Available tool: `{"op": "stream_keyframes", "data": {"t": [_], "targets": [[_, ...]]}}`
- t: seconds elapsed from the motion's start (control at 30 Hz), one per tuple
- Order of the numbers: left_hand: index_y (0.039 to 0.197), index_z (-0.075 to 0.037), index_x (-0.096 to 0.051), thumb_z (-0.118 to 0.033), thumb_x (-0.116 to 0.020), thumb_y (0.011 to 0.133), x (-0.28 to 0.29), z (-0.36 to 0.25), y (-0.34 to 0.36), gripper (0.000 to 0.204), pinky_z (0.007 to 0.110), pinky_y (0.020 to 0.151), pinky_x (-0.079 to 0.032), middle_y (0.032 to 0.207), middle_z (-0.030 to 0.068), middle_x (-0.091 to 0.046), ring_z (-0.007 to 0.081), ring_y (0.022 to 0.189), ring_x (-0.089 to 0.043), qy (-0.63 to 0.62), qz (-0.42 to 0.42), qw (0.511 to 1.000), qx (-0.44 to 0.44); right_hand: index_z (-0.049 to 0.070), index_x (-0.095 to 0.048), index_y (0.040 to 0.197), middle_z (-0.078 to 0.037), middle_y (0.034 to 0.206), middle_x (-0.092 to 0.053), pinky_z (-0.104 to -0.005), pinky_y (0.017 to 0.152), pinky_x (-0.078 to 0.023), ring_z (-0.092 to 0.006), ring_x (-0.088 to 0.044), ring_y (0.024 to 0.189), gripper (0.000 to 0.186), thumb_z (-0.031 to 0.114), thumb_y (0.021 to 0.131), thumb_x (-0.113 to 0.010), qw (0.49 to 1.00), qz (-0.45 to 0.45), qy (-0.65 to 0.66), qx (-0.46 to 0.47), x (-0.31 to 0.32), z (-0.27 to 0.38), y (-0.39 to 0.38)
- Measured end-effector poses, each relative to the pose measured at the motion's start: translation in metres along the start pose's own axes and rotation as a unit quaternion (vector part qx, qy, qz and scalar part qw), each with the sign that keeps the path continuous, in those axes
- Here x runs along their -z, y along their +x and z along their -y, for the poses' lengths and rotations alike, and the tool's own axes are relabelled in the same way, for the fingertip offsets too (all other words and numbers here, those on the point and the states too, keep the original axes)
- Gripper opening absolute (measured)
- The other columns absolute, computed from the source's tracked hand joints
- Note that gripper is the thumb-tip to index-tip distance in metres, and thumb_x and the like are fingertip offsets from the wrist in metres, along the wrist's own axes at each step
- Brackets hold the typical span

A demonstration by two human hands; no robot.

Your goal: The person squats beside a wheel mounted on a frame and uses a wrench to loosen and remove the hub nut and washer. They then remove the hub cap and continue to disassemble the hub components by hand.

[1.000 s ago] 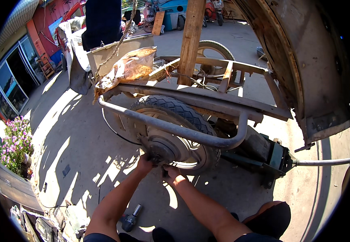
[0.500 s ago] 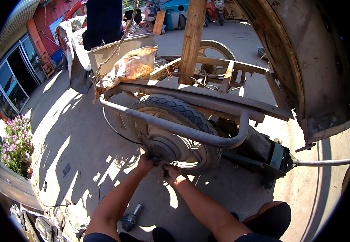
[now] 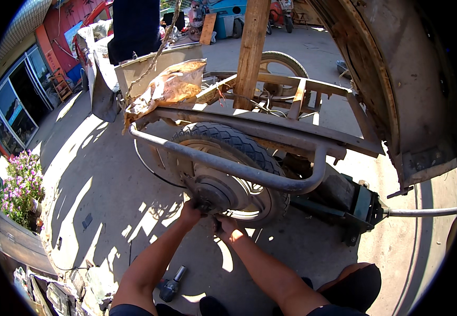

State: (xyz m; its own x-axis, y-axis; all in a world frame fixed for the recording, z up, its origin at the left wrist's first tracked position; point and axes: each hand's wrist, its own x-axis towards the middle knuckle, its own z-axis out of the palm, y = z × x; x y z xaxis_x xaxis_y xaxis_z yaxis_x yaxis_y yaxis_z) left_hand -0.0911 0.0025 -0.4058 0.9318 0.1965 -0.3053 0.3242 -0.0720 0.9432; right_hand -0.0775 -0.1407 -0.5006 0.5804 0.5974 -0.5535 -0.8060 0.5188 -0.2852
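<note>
Wide fisheye view, head-worn, looking down past hands (image 3: 229, 229), fairly near

Outdoor repair yard, green jack (image 3: 364, 208)

I can see a plain left sleeve (image 3: 129, 310) and a matching right sleeve (image 3: 339, 310), both dark, close to navy, and short enough to leave the forearms (image 3: 160, 250) bare. The left hand (image 3: 190, 213) and right hand (image 3: 227, 227) are bare too. Black legwear (image 3: 359, 287) shows at the lower right, its cut unclear to me. A dark shoe (image 3: 211, 305) has a rounded toe, too shaded for detail.
</note>
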Motion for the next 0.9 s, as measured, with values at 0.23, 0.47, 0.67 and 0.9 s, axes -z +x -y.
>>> {"op": "stream_keyframes", "data": {"t": [0.23, 0.47, 0.67, 0.9], "targets": [[0.115, 0.001, -0.059, 0.006, -0.051, 0.085, 0.005, 0.002, -0.001, 0.031, 0.036, 0.076, -0.056, 0.107, 0.0107, -0.064, 0.0234, 0.094, -0.064, 0.008, 0.0, 1.0, -0.005, 0.006, -0.058, 0.092, -0.005, 0.075, -0.056, -0.0292, 0.053, -0.043, -0.0167, -0.053, 0.062, 0.006, 0.01, 0.093, -0.053, 1.0, 0.015, 0.025, -0.001, -0.007, 0.001, -0.01], [0.114, 0.001, -0.059, 0.001, -0.055, 0.087, 0.004, 0.003, 0.0, 0.027, 0.035, 0.075, -0.056, 0.106, 0.0096, -0.065, 0.0223, 0.093, -0.064, 0.017, 0.002, 1.0, -0.004, 0.004, -0.056, 0.096, -0.007, 0.077, -0.056, -0.0318, 0.057, -0.046, -0.0179, -0.055, 0.066, 0.009, 0.012, 0.094, -0.051, 1.0, 0.027, -0.014, 0.005, 0.003, -0.002, 0.006], [0.112, 0.0, -0.06, -0.002, -0.055, 0.088, 0.002, -0.001, -0.002, 0.025, 0.035, 0.075, -0.056, 0.105, 0.0094, -0.065, 0.0213, 0.093, -0.065, 0.014, 0.001, 1.0, 0.001, 0.004, -0.057, 0.095, -0.008, 0.076, -0.057, -0.0323, 0.056, -0.046, -0.0187, -0.055, 0.065, 0.011, 0.013, 0.094, -0.05, 0.999, 0.026, 0.032, 0.022, 0.007, -0.006, 0.008], [0.112, 0.0, -0.06, -0.004, -0.054, 0.089, 0.003, 0.005, 0.0, 0.024, 0.035, 0.076, -0.056, 0.105, 0.0092, -0.065, 0.0213, 0.093, -0.065, 0.001, 0.004, 1.0, -0.001, 0.005, -0.056, 0.097, -0.007, 0.079, -0.057, -0.0302, 0.058, -0.047, -0.0172, -0.055, 0.068, 0.009, 0.013, 0.094, -0.052, 0.996, 0.085, 0.005, -0.042, 0.009, 0.002, 0.004]]}}
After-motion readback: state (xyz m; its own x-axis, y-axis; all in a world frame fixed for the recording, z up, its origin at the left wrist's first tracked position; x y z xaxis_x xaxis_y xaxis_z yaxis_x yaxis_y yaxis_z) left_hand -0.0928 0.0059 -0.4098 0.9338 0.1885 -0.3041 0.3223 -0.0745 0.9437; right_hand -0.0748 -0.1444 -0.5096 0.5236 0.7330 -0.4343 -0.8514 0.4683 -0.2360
